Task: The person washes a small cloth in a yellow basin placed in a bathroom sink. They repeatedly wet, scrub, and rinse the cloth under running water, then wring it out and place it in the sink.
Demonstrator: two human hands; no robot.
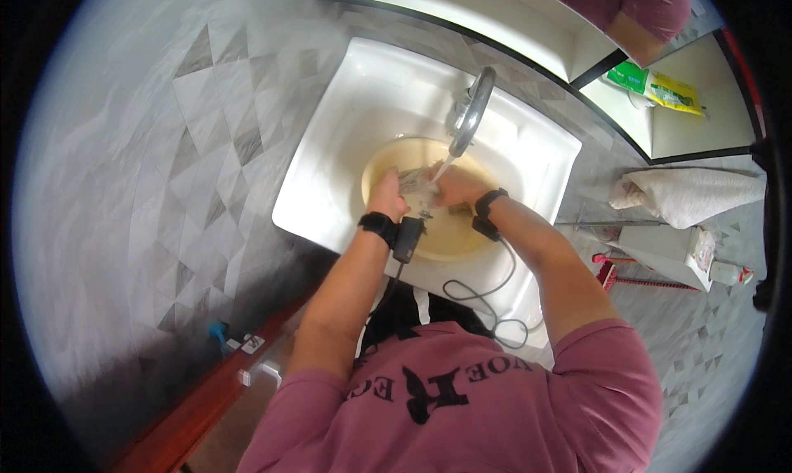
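Water runs from the chrome tap [472, 114] into a cream-coloured basin [450, 246] standing in the white sink [326, 155]. Inside the basin, a pale greyish, striped, cloth-like thing [419, 181] lies between my hands, under the stream; blur hides its exact kind. My left hand [391, 196] grips its left side, thumb toward me. From the right, my right hand [459, 187] is closed on it beside the falling water, its fingertips partly hidden. Each wrist wears a black band with a small dark box, and cables trail from them.
A mirrored cabinet with open shelves runs above the sink, holding a green and yellow packet [656, 88]. At right hang a white towel [693, 194] and a white holder [664, 250], near a red brush [606, 272]. A reddish wooden edge [194, 407] lies at lower left.
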